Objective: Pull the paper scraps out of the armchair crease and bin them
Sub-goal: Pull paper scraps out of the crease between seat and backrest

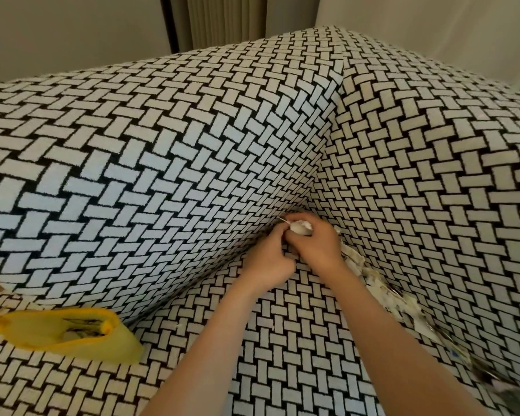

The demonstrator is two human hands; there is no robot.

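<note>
Torn, cream-white paper scraps (pixel 398 297), some with dark print, lie packed in a ragged line along the crease (pixel 373 274) between the seat and the right arm of a black-and-white basket-weave armchair (pixel 162 163); they are too many and too jumbled to count. Two hands meet in the seat's back corner: the right hand (pixel 317 246) clutches one crumpled wad (pixel 301 227) of scraps, while the left hand (pixel 267 261) curls against it, whether pinching paper cannot be told. One yellow bag (pixel 36 328) lies open on the seat's left side, a few scraps inside.
</note>
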